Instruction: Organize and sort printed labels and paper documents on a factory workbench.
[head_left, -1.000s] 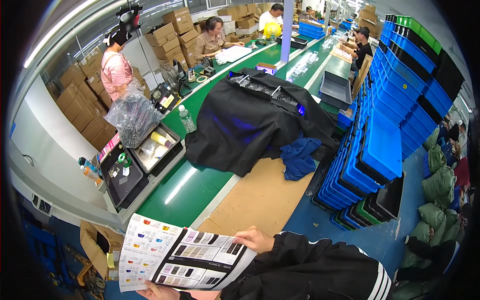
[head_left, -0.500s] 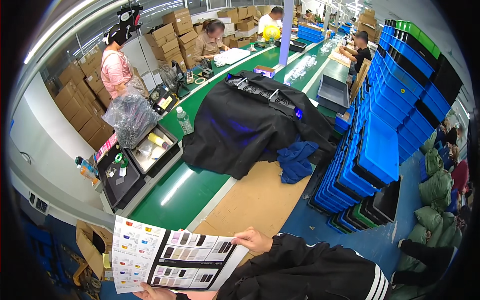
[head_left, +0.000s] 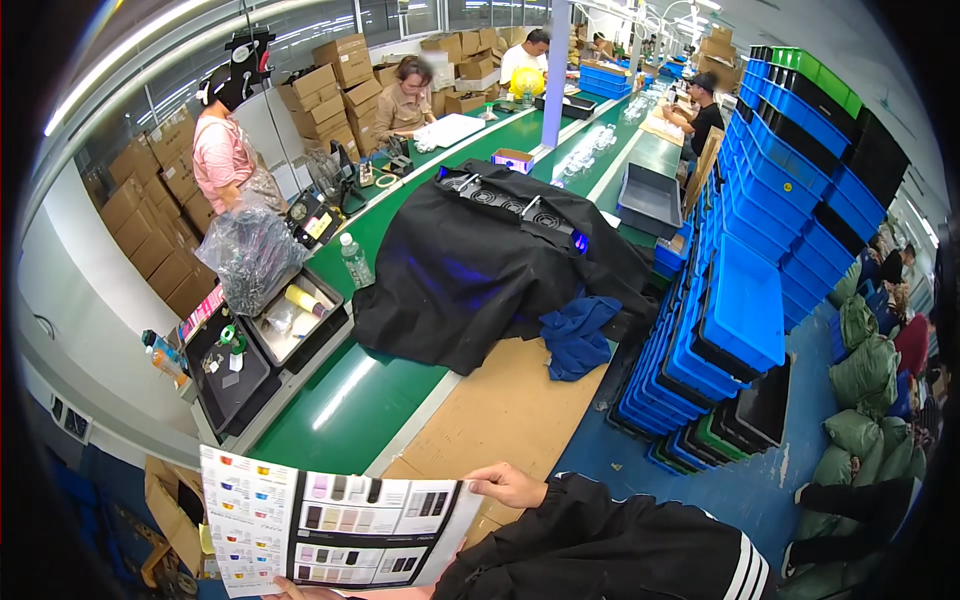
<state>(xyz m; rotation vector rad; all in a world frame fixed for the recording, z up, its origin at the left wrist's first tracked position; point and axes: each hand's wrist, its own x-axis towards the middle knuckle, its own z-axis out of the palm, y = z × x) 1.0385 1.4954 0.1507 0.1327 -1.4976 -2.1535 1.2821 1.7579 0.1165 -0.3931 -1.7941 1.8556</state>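
Observation:
A printed sheet (head_left: 430,560) with small coloured product pictures is spread out at the lower left, held between both hands. My right hand (head_left: 508,486) pinches its upper right edge. At its lower edge my left hand (head_left: 300,592) grips the paper; most of that hand is cut off by the picture's border. Beyond the sheet lies a brown cardboard panel (head_left: 500,400) along the green conveyor belt (head_left: 335,400). A black cloth (head_left: 450,280) drapes over a device with fans (head_left: 500,200) and a violet glow. A crumpled blue cloth (head_left: 578,335) rests beside it.
Stacked blue crates (head_left: 740,300) rise at the right. Left of the belt are black trays (head_left: 235,400), a clear bottle (head_left: 355,262) and a bag of dark parts (head_left: 255,255). Several people work farther along; one in pink (head_left: 222,160) stands at left.
The sheet sits slightly lower and farther left in view, with both hands still on it. The whole scene has shifted a little left as the view moved.

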